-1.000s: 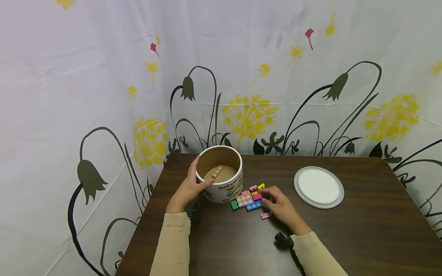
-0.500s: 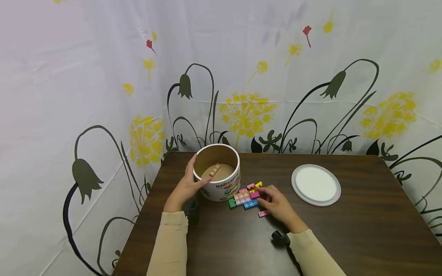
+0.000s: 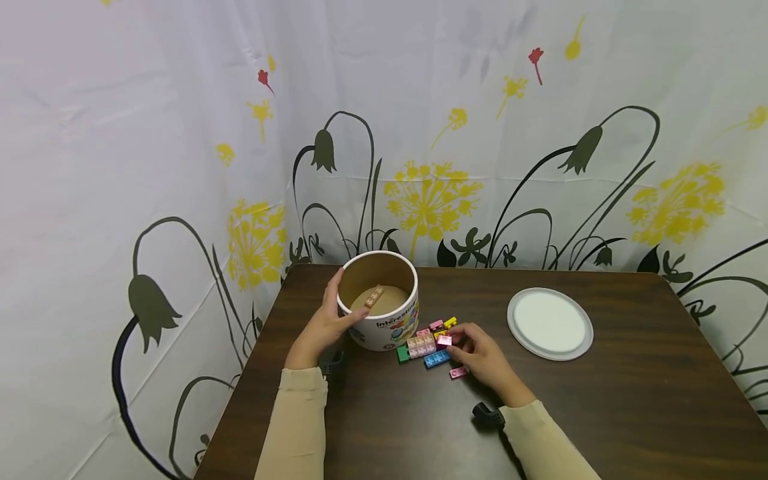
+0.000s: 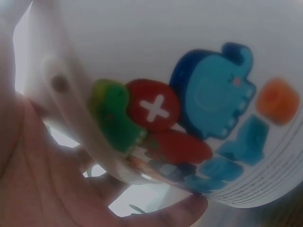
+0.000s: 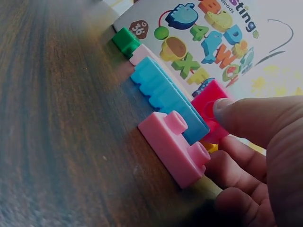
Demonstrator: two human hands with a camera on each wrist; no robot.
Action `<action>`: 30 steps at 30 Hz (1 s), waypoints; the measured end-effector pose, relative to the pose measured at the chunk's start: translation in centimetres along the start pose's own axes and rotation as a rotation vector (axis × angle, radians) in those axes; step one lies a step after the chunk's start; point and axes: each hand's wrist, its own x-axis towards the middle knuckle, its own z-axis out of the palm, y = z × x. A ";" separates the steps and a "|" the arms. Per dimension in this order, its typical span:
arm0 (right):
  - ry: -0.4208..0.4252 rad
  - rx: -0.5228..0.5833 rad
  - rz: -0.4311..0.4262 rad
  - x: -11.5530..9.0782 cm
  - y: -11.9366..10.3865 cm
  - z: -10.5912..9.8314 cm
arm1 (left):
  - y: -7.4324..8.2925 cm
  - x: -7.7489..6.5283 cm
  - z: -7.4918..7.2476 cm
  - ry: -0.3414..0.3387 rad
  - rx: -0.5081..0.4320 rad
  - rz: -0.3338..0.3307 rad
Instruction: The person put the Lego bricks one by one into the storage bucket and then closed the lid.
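Note:
My left hand (image 3: pixel 318 333) holds the white printed bucket (image 3: pixel 384 332) at its left side, thumb over the near rim. Inside the bucket lies a tan toy brick (image 3: pixel 375 296). With thumb and fingers, my right hand (image 3: pixel 486 357) pinches a magenta toy brick (image 5: pixel 208 101) at the right of a small brick cluster. Around it are a blue brick (image 3: pixel 437 359), light pink bricks (image 3: pixel 421 345), a green brick (image 3: pixel 403 353) and yellow bricks (image 3: pixel 450 322). Below the right hand's fingers, a separate pink brick (image 5: pixel 173 149) lies on the table.
A round white lid (image 3: pixel 550 325) lies on the brown table (image 3: pixel 648 400) to the right of the right hand. The bucket stands near the table's back left. Behind the table hangs a flower-patterned curtain (image 3: pixel 384 87).
The magenta brick has tilted upward between the right thumb and fingers and now catches the light. The left hand and bucket stay in place; the head view has shifted slightly.

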 end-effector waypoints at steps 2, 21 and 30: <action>0.002 0.039 0.005 0.0 0.0 -0.1 | 0.0 0.0 0.0 0.001 -0.004 0.003; 0.043 0.260 0.100 -0.3 0.0 -0.3 | -0.3 0.2 0.1 0.001 -0.010 -0.005; 0.093 0.363 0.110 -0.5 -0.1 -0.5 | -0.3 0.0 0.2 0.010 -0.013 -0.002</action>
